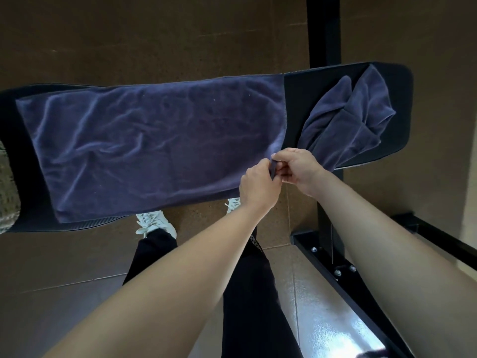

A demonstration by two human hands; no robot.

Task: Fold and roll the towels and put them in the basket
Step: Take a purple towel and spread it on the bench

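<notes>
Spread towel, dark blue, lying flat across the centre of the frame on a narrow black tabletop. Its near right corner is pinched by both the left hand and the right hand, which meet just right of centre with fingers curled on the cloth. A second, crumpled towel lies at upper right, its lower end hidden behind the right hand. Below the tabletop: white shoes, black trousers; a black metal frame crosses the lower right.

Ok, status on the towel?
Left hand, right hand both pinch near right corner of spread towel. It lies flat on table. Crumpled towel close by right hand.
</notes>
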